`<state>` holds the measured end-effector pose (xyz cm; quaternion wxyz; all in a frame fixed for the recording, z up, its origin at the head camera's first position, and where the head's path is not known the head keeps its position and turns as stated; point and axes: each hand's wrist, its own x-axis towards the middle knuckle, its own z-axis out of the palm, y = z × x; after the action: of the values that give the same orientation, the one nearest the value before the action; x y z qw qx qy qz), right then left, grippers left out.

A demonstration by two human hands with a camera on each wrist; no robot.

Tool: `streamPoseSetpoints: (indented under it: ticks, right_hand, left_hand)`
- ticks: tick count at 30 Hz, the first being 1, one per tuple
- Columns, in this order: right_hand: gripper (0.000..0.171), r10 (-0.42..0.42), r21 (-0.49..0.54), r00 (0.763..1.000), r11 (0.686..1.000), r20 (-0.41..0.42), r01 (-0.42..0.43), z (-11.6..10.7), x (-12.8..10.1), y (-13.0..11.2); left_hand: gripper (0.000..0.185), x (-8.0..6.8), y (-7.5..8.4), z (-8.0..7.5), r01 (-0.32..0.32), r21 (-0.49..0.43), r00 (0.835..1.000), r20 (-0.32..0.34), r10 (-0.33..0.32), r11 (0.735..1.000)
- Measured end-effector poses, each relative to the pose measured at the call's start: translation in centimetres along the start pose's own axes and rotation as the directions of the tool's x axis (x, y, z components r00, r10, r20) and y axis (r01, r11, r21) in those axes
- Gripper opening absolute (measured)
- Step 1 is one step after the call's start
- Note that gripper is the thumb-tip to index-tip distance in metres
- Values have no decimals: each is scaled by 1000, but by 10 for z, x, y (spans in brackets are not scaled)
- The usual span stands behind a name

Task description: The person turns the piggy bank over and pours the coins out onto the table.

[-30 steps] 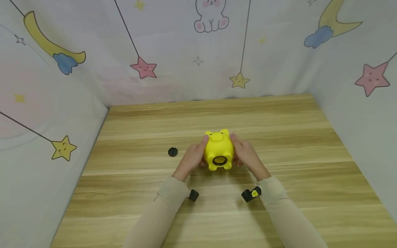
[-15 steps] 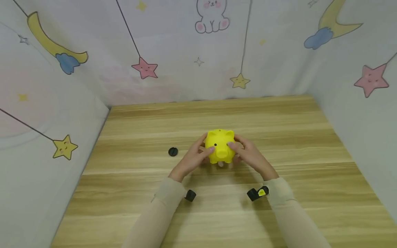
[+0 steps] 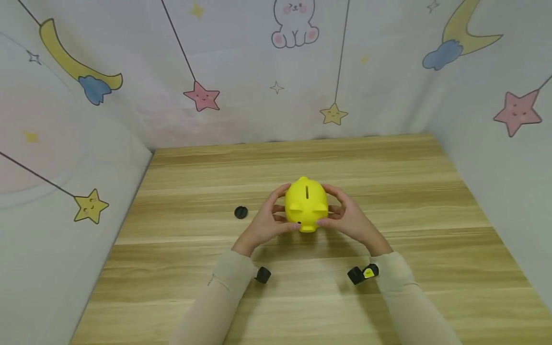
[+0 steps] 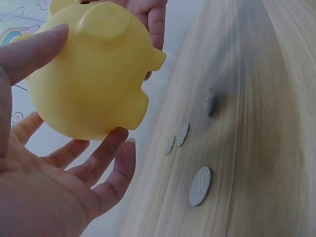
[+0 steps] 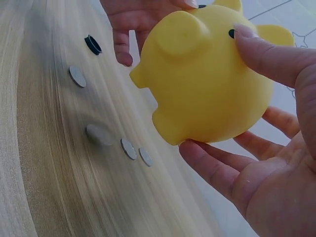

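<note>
A yellow piggy bank (image 3: 306, 203) is held just above the wooden table (image 3: 422, 201), its coin slot up and its snout toward me. My left hand (image 3: 276, 215) grips its left side and my right hand (image 3: 338, 213) grips its right side, thumbs near the face. In the left wrist view the fingers (image 4: 111, 158) curl under the piggy bank (image 4: 89, 74). The right wrist view shows the piggy bank (image 5: 207, 84) cupped the same way. Several coins (image 4: 200, 185) (image 5: 98, 134) lie on the table beneath it.
A small black round cap (image 3: 240, 212) (image 5: 93, 44) lies on the table left of my left hand. Patterned fabric walls (image 3: 64, 158) enclose the table at the back, left and right. Black wrist cameras (image 3: 263, 274) sit near both sleeves.
The piggy bank has been turned in my hands: a second ago its open underside faced me, then its snout, and now its slot is on top. Both hands kept their hold.
</note>
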<state>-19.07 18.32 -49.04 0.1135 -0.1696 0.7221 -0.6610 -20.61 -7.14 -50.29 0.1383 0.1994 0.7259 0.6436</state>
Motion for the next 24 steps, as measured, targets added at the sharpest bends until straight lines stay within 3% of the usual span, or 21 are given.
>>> streamPoseSetpoints:
  ticks: [14,24]
  right_hand:
    - [91,-7,32,1000,999,14,7,2,-1,3]
    - [105,3,6,1000,1000,0,-3,10,-1,13]
  left_hand:
    - [95,0,-5,0,-44,23,999,-4,45,999]
    - [98,0,-4,-2,-44,79,997,65,39,996]
